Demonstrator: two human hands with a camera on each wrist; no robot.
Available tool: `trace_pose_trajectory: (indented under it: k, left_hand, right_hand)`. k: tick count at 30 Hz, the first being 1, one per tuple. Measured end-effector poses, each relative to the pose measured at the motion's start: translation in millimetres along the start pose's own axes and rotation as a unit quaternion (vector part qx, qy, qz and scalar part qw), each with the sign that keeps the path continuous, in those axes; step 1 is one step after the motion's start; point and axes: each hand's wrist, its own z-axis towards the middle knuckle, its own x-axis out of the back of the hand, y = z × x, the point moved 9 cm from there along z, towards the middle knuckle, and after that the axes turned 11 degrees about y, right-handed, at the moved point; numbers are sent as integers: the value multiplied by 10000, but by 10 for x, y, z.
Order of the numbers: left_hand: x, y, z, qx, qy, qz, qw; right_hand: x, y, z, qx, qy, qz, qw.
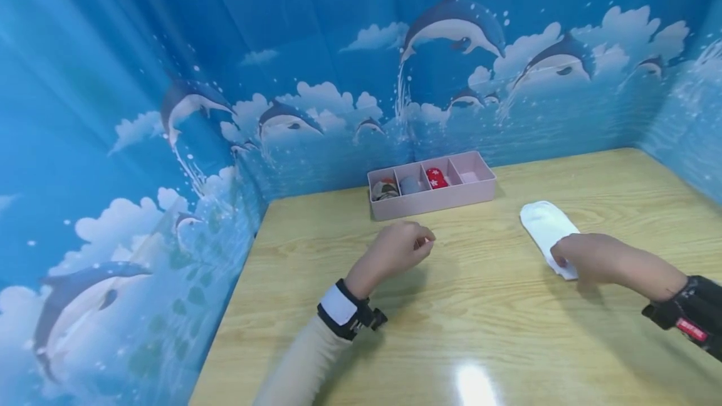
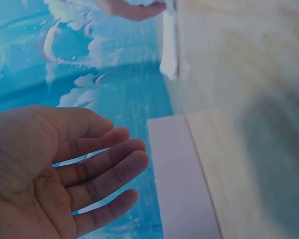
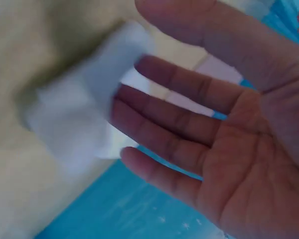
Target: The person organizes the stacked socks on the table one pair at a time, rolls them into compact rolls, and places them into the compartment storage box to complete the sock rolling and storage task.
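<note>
A white sock point(image 1: 546, 225) lies flat on the right part of the table. At its near end is my right hand point(image 1: 600, 260). In the right wrist view the fingers reach toward the blurred white sock point(image 3: 84, 109), with the thumb held well apart from them; the fingertips overlap its edge, though firm contact is hard to judge. My left hand point(image 1: 390, 249) hovers over the table in front of a pink divided box point(image 1: 434, 204). Its fingers point(image 2: 109, 174) are loosely bent in the left wrist view and hold nothing.
Three box compartments hold rolled bundles: a patterned one point(image 1: 386, 189), a grey-blue one point(image 1: 410, 185) and a red one with white flowers point(image 1: 436, 178). The rightmost compartment shows its pink floor. A blue dolphin-print curtain point(image 1: 338, 67) hangs behind and left of the wooden table point(image 1: 451, 331).
</note>
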Motion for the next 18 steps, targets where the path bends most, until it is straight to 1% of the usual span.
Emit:
trace_pose_trajectory:
  k: [2, 5, 9, 10, 13, 18]
  left_hand:
    - [-84, 23, -39, 106, -147, 107, 9998]
    - [-169, 77, -83, 126, -229, 214, 9994]
    - [-272, 127, -139, 163, -351, 206, 9990]
    - [-289, 149, -147, 148, -381, 201, 9990]
    - [-332, 226, -168, -33, -413, 267, 9988]
    - [-395, 360, -210, -306, -509, 307, 9978]
  right_hand:
    - [-38, -23, -7, 40, 349, -158, 9993]
    - [-65, -73, 25, 178, 864, -330, 9956]
    - [-97, -190, 126, 299, 1222, -271, 9917]
    - [-97, -232, 153, 354, 1273, -237, 9910]
    - [-97, -402, 253, 467, 1320, -61, 9901]
    - [-125, -779, 409, 622, 1224, 312, 9900]
